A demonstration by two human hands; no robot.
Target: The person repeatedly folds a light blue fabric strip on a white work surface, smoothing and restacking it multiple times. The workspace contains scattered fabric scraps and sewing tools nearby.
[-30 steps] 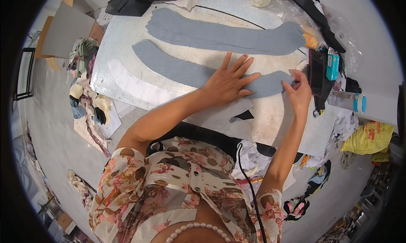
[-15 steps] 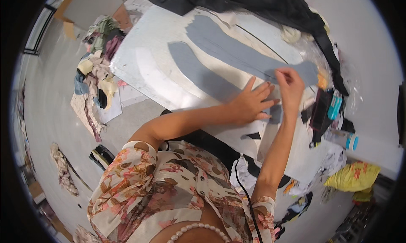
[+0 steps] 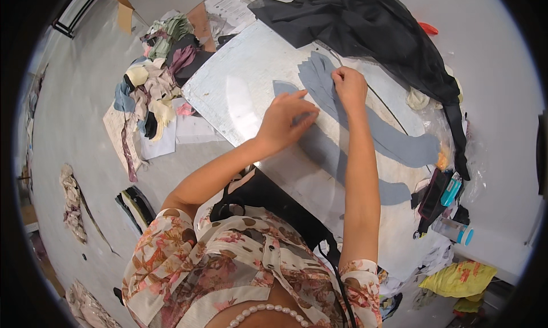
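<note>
Two blue-grey pieces of cut fabric lie on the pale board. The upper, long strip [image 3: 397,140] has a jagged far end with creases or layers showing. My right hand [image 3: 350,89] is closed in a pinch at this strip's upper edge, close to the jagged end; the fingertips partly hide what they grip. My left hand [image 3: 285,118] hovers over the lower, curved fabric piece [image 3: 322,151], fingers apart and slightly blurred, with nothing visible in it. My right forearm crosses above both pieces and covers part of them.
Black cloth [image 3: 365,23] drapes over the board's [image 3: 214,82] far edge. Fabric scraps [image 3: 154,88] are heaped at the left. A dark phone-like object [image 3: 434,191], a teal item [image 3: 451,189] and a clear container with a blue lid [image 3: 456,232] sit at the right, above a yellow bag [image 3: 459,279].
My right hand has moved from the strip's right part up and left toward its jagged end. My left hand has lifted from the fabric and shifted left. The head view has shifted too.
</note>
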